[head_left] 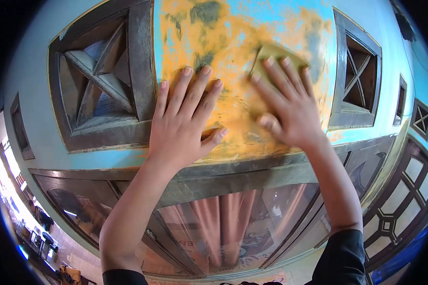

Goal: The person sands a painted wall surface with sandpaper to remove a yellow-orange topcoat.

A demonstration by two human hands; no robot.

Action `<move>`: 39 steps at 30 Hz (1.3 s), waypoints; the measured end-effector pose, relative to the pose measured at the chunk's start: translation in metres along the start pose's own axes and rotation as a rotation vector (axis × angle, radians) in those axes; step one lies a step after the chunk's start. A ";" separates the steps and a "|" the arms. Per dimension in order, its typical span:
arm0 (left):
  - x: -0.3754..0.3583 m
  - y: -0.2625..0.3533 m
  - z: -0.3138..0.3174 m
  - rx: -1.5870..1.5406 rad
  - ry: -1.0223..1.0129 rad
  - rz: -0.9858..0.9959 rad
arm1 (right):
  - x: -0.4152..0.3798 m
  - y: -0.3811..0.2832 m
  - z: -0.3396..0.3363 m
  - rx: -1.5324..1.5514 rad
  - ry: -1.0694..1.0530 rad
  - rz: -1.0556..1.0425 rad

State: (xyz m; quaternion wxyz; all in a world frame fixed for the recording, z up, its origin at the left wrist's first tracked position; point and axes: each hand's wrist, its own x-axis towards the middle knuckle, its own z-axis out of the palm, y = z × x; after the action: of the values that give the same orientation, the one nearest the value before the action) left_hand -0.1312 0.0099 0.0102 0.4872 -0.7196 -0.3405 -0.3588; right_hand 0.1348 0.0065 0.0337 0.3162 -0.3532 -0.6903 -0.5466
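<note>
My left hand lies flat against the wall panel, fingers spread and thumb out to the right, holding nothing. Under the fingers of my right hand is a folded olive-yellow sheet of sandpaper, pressed to the wall. Its upper edge and corners show past the fingertips; the rest is covered. Motion blurs the right hand and the sheet slightly. The panel's surface is patchy orange, with light blue paint around the edges and dark grey smudges.
Wooden vent frames with crossed slats stand left and right of the panel. A wooden beam runs below it, over glass with pinkish curtains. A panelled door is at far right. Items lie on the tiled floor at lower left.
</note>
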 end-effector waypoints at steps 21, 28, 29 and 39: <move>-0.006 -0.005 -0.004 -0.072 0.000 -0.005 | -0.005 -0.004 0.001 -0.049 -0.067 -0.096; -0.006 -0.004 -0.005 -0.049 -0.012 -0.012 | -0.035 -0.039 0.012 0.119 -0.093 -0.320; -0.006 -0.003 -0.004 -0.053 0.000 -0.016 | -0.033 -0.027 0.010 0.088 -0.111 -0.336; -0.006 -0.001 -0.001 -0.055 0.026 -0.033 | -0.037 -0.027 0.012 0.108 -0.087 -0.267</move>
State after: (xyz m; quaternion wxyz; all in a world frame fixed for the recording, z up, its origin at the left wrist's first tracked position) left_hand -0.1349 0.0081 0.0057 0.4657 -0.7223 -0.3358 -0.3855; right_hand 0.1319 0.0088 -0.0133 0.2289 -0.2643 -0.7725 -0.5300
